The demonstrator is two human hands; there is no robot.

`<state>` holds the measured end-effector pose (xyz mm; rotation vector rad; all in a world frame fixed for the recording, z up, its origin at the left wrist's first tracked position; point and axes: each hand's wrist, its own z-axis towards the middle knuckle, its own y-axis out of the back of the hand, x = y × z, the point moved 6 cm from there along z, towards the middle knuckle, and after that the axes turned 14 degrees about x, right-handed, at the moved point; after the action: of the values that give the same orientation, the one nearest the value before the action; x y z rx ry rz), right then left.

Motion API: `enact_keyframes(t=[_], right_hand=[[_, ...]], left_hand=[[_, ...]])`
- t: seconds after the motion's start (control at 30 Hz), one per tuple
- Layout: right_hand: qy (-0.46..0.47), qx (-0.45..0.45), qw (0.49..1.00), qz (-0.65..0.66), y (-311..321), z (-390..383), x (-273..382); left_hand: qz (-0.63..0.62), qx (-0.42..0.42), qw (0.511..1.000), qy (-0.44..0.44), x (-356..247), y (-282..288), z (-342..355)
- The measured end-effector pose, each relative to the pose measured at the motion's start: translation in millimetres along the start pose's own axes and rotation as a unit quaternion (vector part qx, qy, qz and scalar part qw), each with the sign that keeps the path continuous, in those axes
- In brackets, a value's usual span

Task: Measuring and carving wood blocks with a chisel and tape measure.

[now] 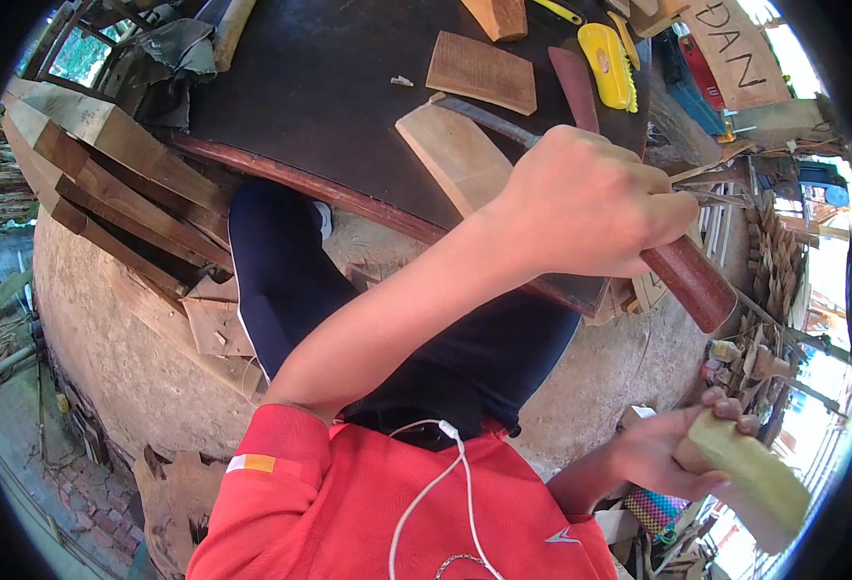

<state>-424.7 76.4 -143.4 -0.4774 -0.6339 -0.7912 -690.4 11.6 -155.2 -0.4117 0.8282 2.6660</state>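
My left hand (590, 198) reaches across to the right over the table's near corner. Its fingers are wrapped round the reddish-brown wooden handle (694, 286) of a chisel-like tool, whose narrow dark metal blade (489, 118) points up and left. The blade passes over the far end of a flat pale board (453, 155); whether they touch I cannot tell. At the lower right, away from the table, my right hand (665, 454) is closed round a thick yellowish wooden block (745, 469).
The dark table (310, 87) has a reddish edge. On it lie a brown wooden slab (482, 72), a dark red strip (573, 85) and a yellow toothed tool (606, 66). Long shaped timbers (116, 174) lean at left. Wood scraps (769, 261) are heaped at right.
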Motion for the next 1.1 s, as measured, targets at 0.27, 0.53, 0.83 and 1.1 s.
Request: enact_keyframes(t=[0.27,0.53,0.83,1.1], right_hand=[[-0.057,0.143,0.984,-0.094,-19,-7,-27],[0.031,0.016,0.991,-0.129,-20,10,0],[-0.294,0.257,0.909,-0.144,-35,-54,-81],[0.120,-0.020,0.987,-0.100,-8,-13,-16]], left_hand=[[-0.004,0.005,1.000,-0.003,4,6,-2],[0.017,0.004,1.000,-0.001,5,4,-3],[0.024,0.019,1.000,-0.007,6,0,-1],[0.022,0.001,1.000,-0.013,3,-1,0]])
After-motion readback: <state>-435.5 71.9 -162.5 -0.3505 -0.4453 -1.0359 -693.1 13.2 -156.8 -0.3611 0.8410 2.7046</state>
